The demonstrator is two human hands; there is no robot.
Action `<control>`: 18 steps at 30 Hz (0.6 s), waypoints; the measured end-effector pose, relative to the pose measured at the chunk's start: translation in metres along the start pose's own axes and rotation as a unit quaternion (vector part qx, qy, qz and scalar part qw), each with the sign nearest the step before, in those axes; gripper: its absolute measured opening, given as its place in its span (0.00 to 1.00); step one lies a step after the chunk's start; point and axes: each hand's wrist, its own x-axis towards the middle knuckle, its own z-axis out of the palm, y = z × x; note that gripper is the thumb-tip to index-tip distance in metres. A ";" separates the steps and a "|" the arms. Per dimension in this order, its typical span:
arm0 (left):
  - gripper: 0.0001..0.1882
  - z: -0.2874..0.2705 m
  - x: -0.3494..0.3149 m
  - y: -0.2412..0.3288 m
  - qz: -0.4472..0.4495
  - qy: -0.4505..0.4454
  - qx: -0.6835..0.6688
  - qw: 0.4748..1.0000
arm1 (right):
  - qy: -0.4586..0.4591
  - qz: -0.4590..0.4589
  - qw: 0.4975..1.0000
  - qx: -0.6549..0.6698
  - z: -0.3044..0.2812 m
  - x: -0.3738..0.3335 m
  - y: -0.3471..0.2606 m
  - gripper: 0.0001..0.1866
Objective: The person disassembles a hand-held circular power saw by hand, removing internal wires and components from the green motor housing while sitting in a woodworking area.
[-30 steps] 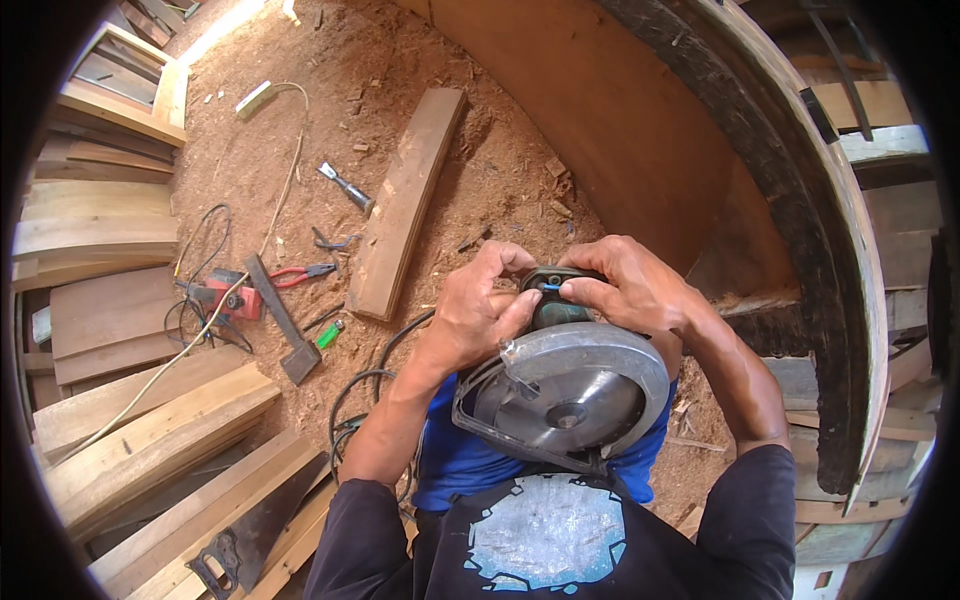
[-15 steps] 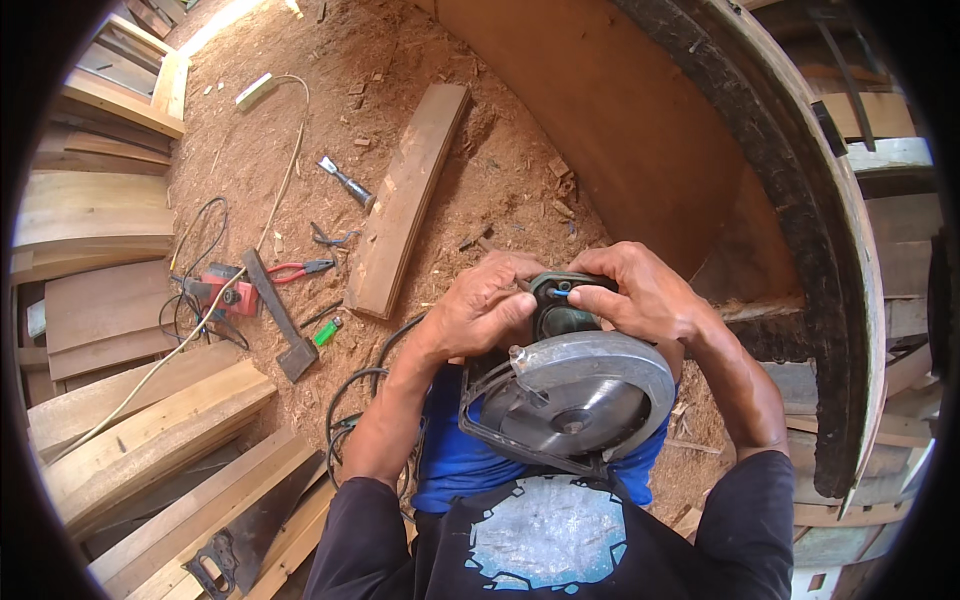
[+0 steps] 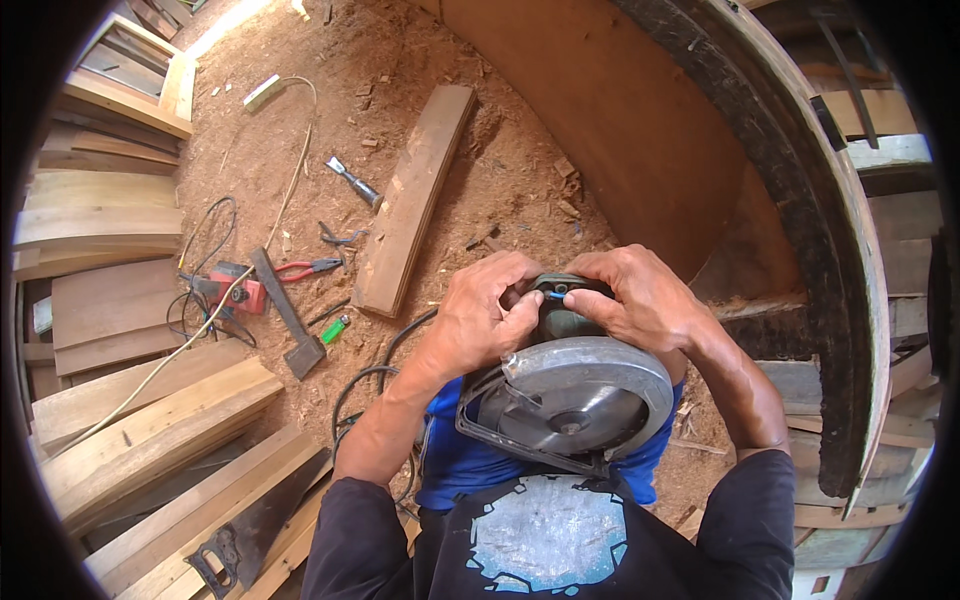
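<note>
A circular saw [image 3: 570,400] rests on my lap, its round blade and grey metal guard toward me. Both hands meet at the dark green motor end of its housing [image 3: 562,322]. A short piece of blue wire [image 3: 556,295] shows there between my two thumbs. My left hand [image 3: 492,305] is closed, its thumb tip at the wire's left end. The right hand [image 3: 640,300] curls over the housing, and its thumb presses at the wire's right end. My palms hide part of the housing.
Beyond my hands, a thick plank [image 3: 415,200] lies on sawdust. To the left are a hammer [image 3: 288,318], red-handled pliers [image 3: 310,268], a green lighter-like object [image 3: 336,329], a chisel [image 3: 354,183] and a red power tool [image 3: 238,288]. A handsaw [image 3: 250,535] lies on stacked boards. A curved wooden structure [image 3: 840,250] rises right.
My left thumb has moved right and up to the blue wire. The right hand stays nearly in place, and the view has shifted slightly.
</note>
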 end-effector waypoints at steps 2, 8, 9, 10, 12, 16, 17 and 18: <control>0.12 0.006 -0.005 -0.007 0.007 0.016 -0.011 1.000 | -0.004 -0.003 1.000 0.001 -0.002 0.000 -0.003 0.11; 0.13 0.007 -0.009 -0.001 0.004 0.021 -0.052 0.998 | 0.012 -0.061 0.996 -0.066 0.000 0.012 0.001 0.16; 0.12 0.007 -0.010 0.002 -0.039 0.020 -0.092 0.995 | 0.010 -0.056 0.996 -0.068 0.001 0.014 0.000 0.18; 0.12 0.008 -0.011 0.002 -0.040 0.021 -0.091 0.995 | 0.009 -0.057 0.996 -0.069 0.001 0.015 -0.003 0.18; 0.11 0.011 -0.011 0.002 -0.078 0.035 -0.110 0.990 | 0.024 -0.035 0.998 -0.042 0.001 0.016 -0.009 0.17; 0.12 0.009 -0.009 0.007 -0.138 0.022 -0.120 0.983 | 0.009 -0.039 0.997 -0.060 0.002 0.020 -0.014 0.16; 0.13 0.009 -0.009 0.007 -0.150 0.020 -0.116 0.982 | 0.007 -0.036 0.998 -0.060 0.002 0.019 -0.017 0.16; 0.13 0.009 -0.009 0.008 -0.162 0.019 -0.111 0.980 | 0.006 -0.033 0.998 -0.061 0.002 0.019 -0.019 0.16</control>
